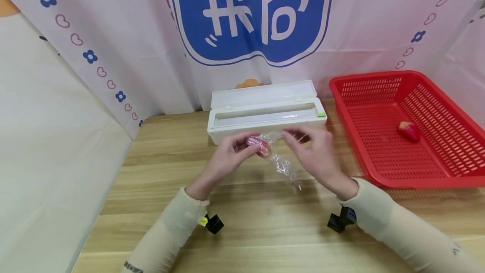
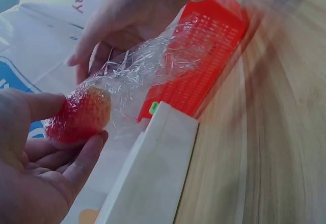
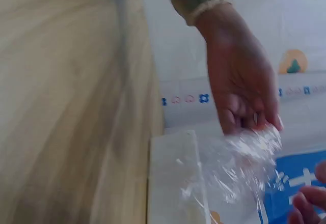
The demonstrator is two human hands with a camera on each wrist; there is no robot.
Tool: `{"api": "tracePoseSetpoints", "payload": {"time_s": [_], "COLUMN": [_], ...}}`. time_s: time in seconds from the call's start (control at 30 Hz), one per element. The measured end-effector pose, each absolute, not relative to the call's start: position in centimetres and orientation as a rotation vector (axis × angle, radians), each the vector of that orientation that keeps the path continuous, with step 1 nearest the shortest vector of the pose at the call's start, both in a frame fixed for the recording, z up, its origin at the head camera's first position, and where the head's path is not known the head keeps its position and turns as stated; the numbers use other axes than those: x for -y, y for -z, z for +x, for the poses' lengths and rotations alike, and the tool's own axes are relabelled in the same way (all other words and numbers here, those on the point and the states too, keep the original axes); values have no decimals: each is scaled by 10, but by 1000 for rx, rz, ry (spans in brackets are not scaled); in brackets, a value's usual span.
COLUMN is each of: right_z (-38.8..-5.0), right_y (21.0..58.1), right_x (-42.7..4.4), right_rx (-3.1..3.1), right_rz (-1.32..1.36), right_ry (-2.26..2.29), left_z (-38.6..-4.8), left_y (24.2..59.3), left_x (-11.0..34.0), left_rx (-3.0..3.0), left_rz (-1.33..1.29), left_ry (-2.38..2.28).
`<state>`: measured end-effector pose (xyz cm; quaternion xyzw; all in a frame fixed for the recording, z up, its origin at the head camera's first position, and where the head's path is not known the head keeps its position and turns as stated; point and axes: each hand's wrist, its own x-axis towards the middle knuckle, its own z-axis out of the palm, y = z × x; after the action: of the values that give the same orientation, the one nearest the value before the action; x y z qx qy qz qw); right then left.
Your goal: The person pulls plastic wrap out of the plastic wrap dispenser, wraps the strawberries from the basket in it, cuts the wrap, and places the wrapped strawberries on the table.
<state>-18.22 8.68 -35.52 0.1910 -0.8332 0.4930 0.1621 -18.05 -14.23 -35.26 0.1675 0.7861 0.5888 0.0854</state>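
Observation:
A red fruit with a yellowish end is wrapped in clear plastic film. My left hand grips it between thumb and fingers, as the left wrist view also shows. Crumpled plastic film trails from the fruit down to the right, above the table. On the right, my right hand pinches an upper edge of the film; its fingertips are blurred and partly hidden. In the right wrist view, loose film spreads between the hands and covers the fruit.
Behind the hands stands a long white box with its lid raised. To the right, a red basket holds another red fruit. The wooden table meets a printed curtain at the back.

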Motion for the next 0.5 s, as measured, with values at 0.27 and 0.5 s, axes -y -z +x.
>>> {"api": "tracePoseSetpoints", "payload": {"time_s": [0.27, 0.5], "right_z": [-196, -196], "right_y": [353, 353], "right_x": [-92, -88], "right_rx": [2621, 2620], "right_rz": [702, 863], "right_ry": [-1830, -2165], "left_z": [-178, -177], "left_y": [349, 348], "left_x": [148, 146], "left_rx": [-2241, -2121], "left_rz": [698, 709], "left_ry": [-1751, -1805]}}
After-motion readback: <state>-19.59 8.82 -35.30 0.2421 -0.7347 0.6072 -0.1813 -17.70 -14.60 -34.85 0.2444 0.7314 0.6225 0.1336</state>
